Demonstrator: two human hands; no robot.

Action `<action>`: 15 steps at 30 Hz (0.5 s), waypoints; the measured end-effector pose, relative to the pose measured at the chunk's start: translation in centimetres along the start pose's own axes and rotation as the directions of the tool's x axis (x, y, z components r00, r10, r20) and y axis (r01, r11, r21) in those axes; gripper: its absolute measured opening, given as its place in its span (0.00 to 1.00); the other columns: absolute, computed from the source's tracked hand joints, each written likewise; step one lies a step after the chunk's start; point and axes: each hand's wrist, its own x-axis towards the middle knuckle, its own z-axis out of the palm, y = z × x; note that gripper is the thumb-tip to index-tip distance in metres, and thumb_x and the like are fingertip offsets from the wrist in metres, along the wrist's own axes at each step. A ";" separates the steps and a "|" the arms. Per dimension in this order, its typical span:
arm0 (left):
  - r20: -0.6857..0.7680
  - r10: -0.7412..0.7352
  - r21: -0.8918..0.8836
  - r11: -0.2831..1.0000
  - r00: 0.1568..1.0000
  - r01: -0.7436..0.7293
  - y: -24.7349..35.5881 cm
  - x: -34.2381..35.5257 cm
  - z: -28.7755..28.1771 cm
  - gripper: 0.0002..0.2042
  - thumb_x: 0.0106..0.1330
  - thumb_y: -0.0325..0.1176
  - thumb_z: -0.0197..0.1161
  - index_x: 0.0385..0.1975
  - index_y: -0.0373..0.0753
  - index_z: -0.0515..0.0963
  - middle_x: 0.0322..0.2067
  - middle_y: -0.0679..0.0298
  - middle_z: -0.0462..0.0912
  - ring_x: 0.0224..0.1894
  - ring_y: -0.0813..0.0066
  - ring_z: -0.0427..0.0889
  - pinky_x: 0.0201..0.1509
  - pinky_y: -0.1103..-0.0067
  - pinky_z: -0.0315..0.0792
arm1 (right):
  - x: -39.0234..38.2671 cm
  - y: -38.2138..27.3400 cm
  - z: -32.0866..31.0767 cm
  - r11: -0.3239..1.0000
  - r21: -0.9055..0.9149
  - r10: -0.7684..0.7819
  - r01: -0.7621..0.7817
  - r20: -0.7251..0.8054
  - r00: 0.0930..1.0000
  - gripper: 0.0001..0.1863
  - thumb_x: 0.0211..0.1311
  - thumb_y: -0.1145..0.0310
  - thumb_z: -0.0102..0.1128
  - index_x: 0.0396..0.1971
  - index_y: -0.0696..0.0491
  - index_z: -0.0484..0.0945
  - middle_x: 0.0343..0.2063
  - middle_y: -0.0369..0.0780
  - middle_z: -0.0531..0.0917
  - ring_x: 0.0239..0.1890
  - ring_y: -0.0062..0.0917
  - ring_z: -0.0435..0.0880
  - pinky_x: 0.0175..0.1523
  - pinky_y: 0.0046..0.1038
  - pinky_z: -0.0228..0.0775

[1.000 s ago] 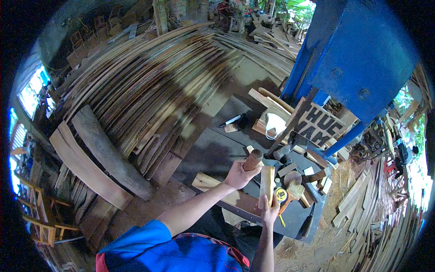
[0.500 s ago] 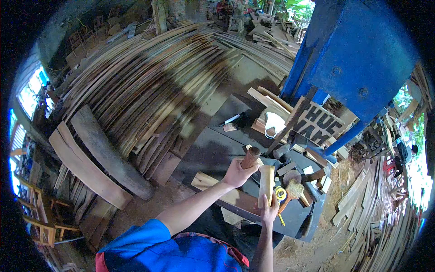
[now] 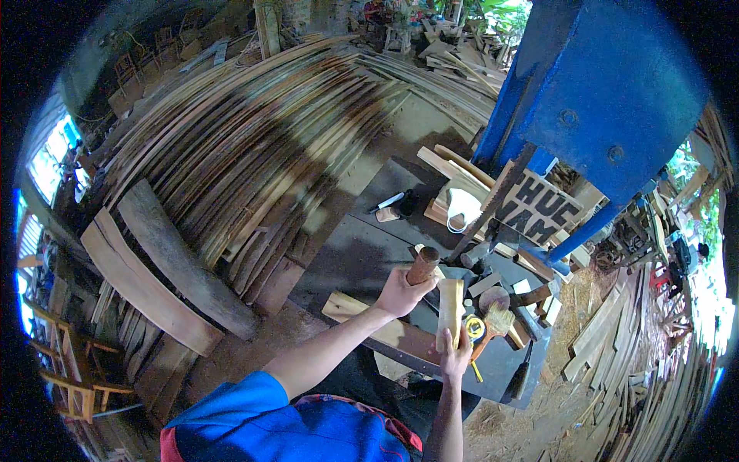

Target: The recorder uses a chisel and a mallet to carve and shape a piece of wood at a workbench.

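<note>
My left hand (image 3: pixel 399 294) is closed around a dark brown round wooden piece (image 3: pixel 423 266), whose end sticks up above the fist. In my right hand (image 3: pixel 456 356) a pale, narrow wooden block (image 3: pixel 450 312) stands upright, its top close beside the left hand's fingers. Both hands are over the near part of a dark metal table (image 3: pixel 350 254). Right of the block lie a yellow tape measure (image 3: pixel 475 329) and a wide brush (image 3: pixel 499 319). A flat light board (image 3: pixel 385 331) rests under my left forearm.
A large blue band saw (image 3: pixel 608 100) rises at the right, its toothed blade (image 3: pixel 500 196) slanting down to the table. A white mask (image 3: pixel 463 208) and a marker (image 3: pixel 386 202) lie farther back. Long planks (image 3: pixel 254 146) cover the floor at left; more wood scraps (image 3: pixel 608 331) lie right.
</note>
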 end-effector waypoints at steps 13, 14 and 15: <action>0.004 -0.030 0.018 0.999 1.000 0.030 0.1 0.2 0.0 0.16 0.64 0.33 0.64 0.15 0.44 0.67 0.13 0.77 0.67 0.15 0.89 0.62 0.18 0.82 0.56 | 0.1 -0.5 0.0 1.000 0.017 0.011 -0.011 0.012 1.000 0.22 0.61 0.62 0.61 0.50 0.61 0.75 0.36 0.47 0.84 0.39 0.24 0.81 0.46 0.29 0.72; 0.016 -0.025 0.018 1.000 1.000 0.024 0.2 0.2 -0.1 0.16 0.64 0.33 0.64 0.15 0.44 0.67 0.13 0.77 0.67 0.15 0.89 0.63 0.18 0.82 0.56 | 0.1 -0.8 0.1 1.000 0.018 0.008 -0.008 0.009 1.000 0.22 0.61 0.62 0.61 0.50 0.61 0.75 0.36 0.47 0.84 0.39 0.24 0.81 0.46 0.29 0.72; 0.026 -0.021 0.019 1.000 0.999 0.021 0.3 0.2 -0.1 0.16 0.64 0.33 0.64 0.15 0.44 0.67 0.13 0.77 0.67 0.15 0.89 0.63 0.18 0.83 0.56 | 0.0 -1.1 0.1 0.999 0.044 0.019 -0.019 0.008 1.000 0.22 0.60 0.62 0.62 0.50 0.61 0.75 0.36 0.47 0.84 0.39 0.24 0.81 0.46 0.29 0.72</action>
